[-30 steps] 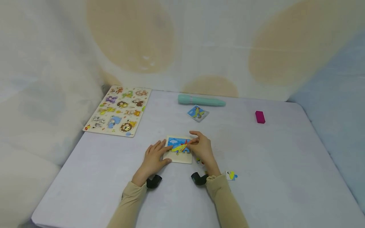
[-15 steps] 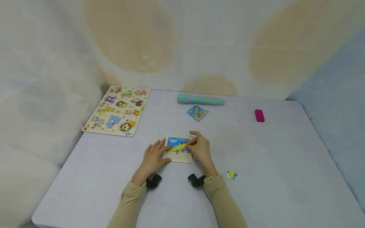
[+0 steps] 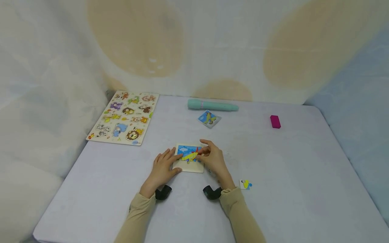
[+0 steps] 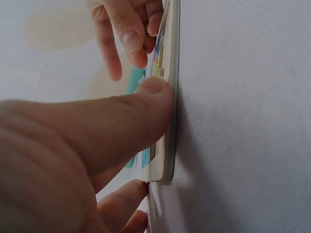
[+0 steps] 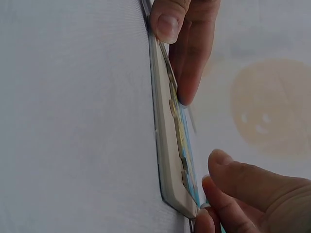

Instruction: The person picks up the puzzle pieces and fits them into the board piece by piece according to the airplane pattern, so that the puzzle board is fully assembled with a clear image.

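Note:
A small wooden jigsaw board (image 3: 189, 167) with a yellow plane on blue sky lies near the table's middle. My left hand (image 3: 163, 170) rests on its left side, fingers extended over the picture and left edge; in the left wrist view the thumb (image 4: 131, 116) presses the near rim. At the picture's right side my right hand (image 3: 215, 160) pinches a jigsaw piece by the red tail, mostly hidden by the fingers. A loose jigsaw piece (image 3: 244, 184) in white, yellow and blue lies right of the right wrist. Another piece (image 3: 210, 171) is partly covered by that hand.
A large animal puzzle board (image 3: 123, 118) lies at the back left. A teal marker-shaped tube (image 3: 212, 105) lies at the back, with a plane picture card (image 3: 209, 118) before it. A magenta block (image 3: 275, 122) sits at the back right.
Both hands stay nearly in place at the jigsaw board. The right wrist shifts slightly, covering and uncovering loose pieces beneath it. The whole view drifts a little.

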### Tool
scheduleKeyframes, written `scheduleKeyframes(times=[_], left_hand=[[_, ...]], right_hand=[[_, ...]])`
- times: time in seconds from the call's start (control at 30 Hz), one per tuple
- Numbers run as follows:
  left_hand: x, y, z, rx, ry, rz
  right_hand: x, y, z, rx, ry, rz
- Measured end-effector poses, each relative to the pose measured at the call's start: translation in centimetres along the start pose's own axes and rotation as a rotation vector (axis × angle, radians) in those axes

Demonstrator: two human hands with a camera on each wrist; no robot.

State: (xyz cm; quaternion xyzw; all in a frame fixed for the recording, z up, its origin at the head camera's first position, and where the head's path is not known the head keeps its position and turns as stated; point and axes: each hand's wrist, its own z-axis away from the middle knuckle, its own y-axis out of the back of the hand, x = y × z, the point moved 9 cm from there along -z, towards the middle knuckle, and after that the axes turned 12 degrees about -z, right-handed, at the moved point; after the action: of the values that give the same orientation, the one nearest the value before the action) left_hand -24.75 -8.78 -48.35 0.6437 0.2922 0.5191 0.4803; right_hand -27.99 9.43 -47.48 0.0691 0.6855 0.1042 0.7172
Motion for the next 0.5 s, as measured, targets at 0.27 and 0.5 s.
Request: scheduleKeyframes(times=[0.27, 0.5], left_hand=[[0.1, -0.2, 0.0, 0.000, -0.003, -0.001], [0.0, 0.0, 0.0, -0.006, 0.003, 0.006]], right_hand=[[-0.4, 0.8, 0.6, -0.049, 0.006, -0.007], [-0.4, 2.7, 1.3, -0.028, -0.007, 0.053]])
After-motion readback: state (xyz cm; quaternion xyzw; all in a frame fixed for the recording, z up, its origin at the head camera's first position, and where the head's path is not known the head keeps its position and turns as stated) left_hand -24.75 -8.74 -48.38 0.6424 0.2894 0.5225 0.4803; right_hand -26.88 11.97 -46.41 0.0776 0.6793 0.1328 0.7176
